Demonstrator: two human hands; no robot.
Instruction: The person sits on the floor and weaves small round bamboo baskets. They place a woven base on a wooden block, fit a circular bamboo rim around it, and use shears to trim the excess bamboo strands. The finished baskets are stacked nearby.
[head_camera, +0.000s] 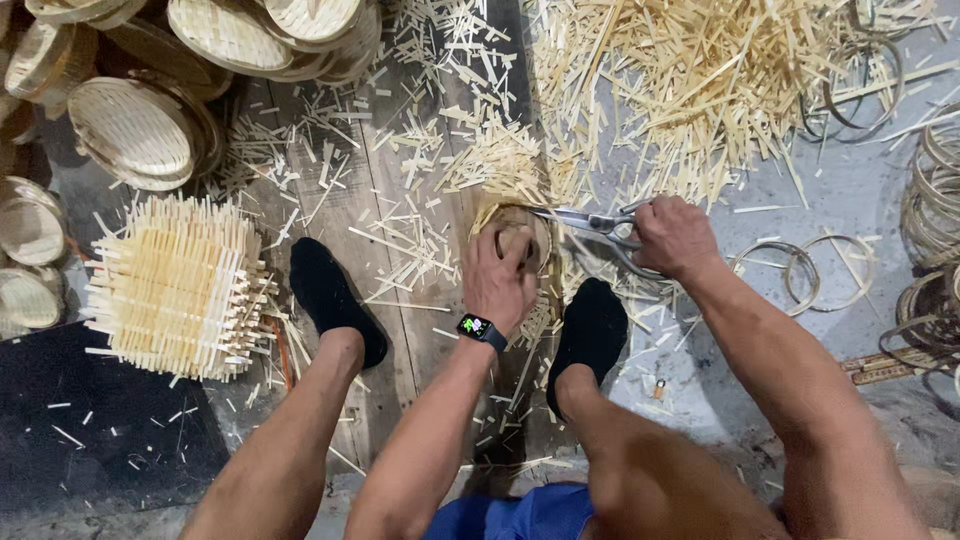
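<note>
- Gripping a round woven lid, the left hand has its fingers curled over the rim, holding the lid on edge between the 2 black-socked feet so the stray slat ends face the blades.
- Closing on the handles of the scissors, the right hand's fingers are clamped through the loops; the blades lie flat along the lid's top edge, seemingly to trim flush.
- Offcuts lie strewn beyond the lid.
- A square untrimmed mat stack sits just beside the left foot.
- Finished lids are piled farther left.
- Hoops lie to the right.
</note>
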